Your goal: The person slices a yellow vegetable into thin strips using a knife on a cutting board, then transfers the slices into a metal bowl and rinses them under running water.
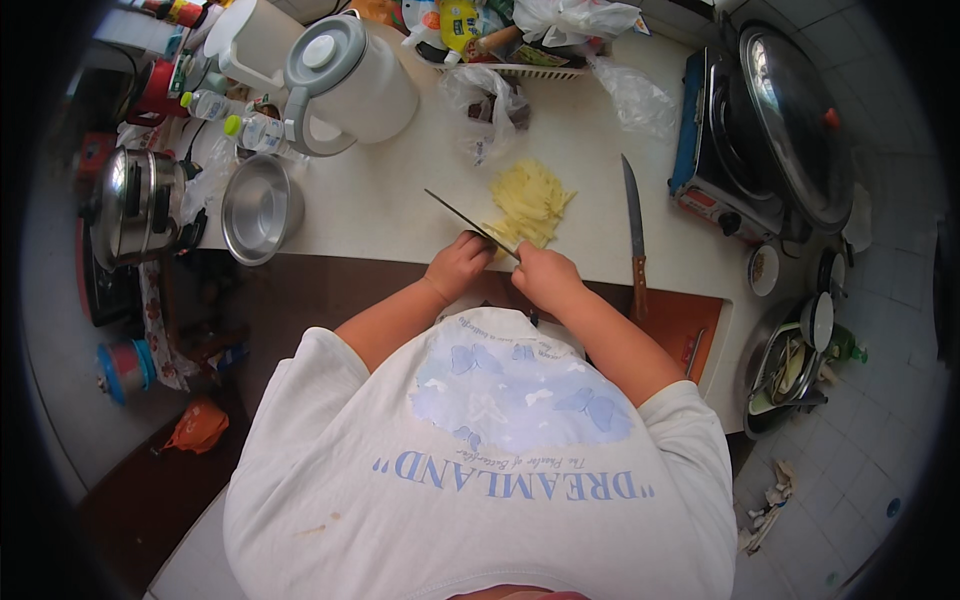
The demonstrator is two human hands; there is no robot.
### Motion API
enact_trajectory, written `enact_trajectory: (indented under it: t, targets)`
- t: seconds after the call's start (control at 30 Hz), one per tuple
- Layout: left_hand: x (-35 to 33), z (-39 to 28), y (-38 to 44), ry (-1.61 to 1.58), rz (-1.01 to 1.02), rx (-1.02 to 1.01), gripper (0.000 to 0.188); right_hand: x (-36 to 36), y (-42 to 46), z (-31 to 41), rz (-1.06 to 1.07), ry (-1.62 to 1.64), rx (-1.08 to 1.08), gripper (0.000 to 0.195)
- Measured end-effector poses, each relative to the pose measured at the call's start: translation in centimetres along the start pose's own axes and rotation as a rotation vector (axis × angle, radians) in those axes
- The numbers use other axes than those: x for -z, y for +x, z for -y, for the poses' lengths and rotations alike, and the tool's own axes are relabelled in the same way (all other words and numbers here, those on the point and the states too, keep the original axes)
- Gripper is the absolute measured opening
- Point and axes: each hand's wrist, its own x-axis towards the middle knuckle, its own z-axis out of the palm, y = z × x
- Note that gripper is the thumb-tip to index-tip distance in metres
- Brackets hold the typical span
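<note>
A kitchen knife is held by its handle in my right hand, its thin blade seen edge-on and slanting up to the left. My left hand is close to the blade near the counter's front edge, fingers curled down; what lies beneath them is hidden. A pile of pale yellow cut strips, perhaps potato, lies on the counter just beyond the blade. To the right, a second knife with a wooden handle lies on the counter, its handle reaching past the front edge.
A metal bowl and a lidded steel pot stand at left, a large white jug behind. A plastic bag with dark contents lies beyond the strips. At right are a portable stove with a lidded wok and small bowls.
</note>
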Motion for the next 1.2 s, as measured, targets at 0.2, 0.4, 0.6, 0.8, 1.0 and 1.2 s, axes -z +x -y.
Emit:
enact_trajectory:
  t: [0.2, 0.4, 0.6, 0.8, 1.0, 1.2]
  targets:
    - [0.3, -0.4, 0.5, -0.031, 0.005, 0.005, 0.020, -2.9, 1.5, -1.5, -0.023, -0.020, -0.003, 0.023]
    - [0.1, -0.4, 0.5, -0.017, -0.043, 0.011, 0.022, -0.7, 1.1, -1.6, -0.029, 0.086, 0.014, 0.026]
    - [0.0, -0.4, 0.2, -0.013, -0.050, 0.015, 0.019, 1.0, -0.6, 0.4, 0.009, 0.013, 0.029, 0.024]
    - [-0.1, -0.3, 0.1, 0.002, -0.036, 0.017, 0.015, -0.8, 0.1, -0.1, 0.011, -0.038, 0.009, 0.024]
    - [0.1, -0.3, 0.2, -0.007, -0.004, 0.024, 0.015, -3.0, 1.4, -1.8, -0.047, -0.011, 0.022, 0.024]
    - [0.3, -0.3, 0.4, -0.003, -0.045, 0.006, 0.016, -0.8, 0.8, -1.4, -0.027, 0.037, 0.029, 0.026]
